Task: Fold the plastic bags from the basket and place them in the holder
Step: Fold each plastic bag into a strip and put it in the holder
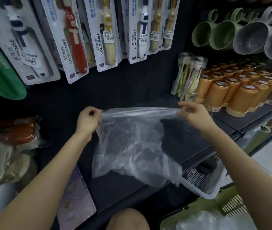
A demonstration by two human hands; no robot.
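A clear plastic bag [132, 143] hangs stretched in the air above the dark shelf [115, 185]. My left hand [88, 121] pinches its upper left corner. My right hand [193, 113] pinches its upper right corner, so the top edge runs taut between them. The bag's lower part droops crumpled toward the shelf. A green basket [203, 206] at the bottom right holds more clear bags [203, 221]. A white slotted holder [198, 186] sits just beyond the basket, partly behind the hanging bag.
Packaged toothbrushes [75, 42] hang on the black back wall. Orange cups [234, 93] and green and grey mugs [231, 34] fill the right shelves. Wrapped goods [7, 146] lie at left, a purple case [75, 201] near the front edge. My knee [128, 219] is below.
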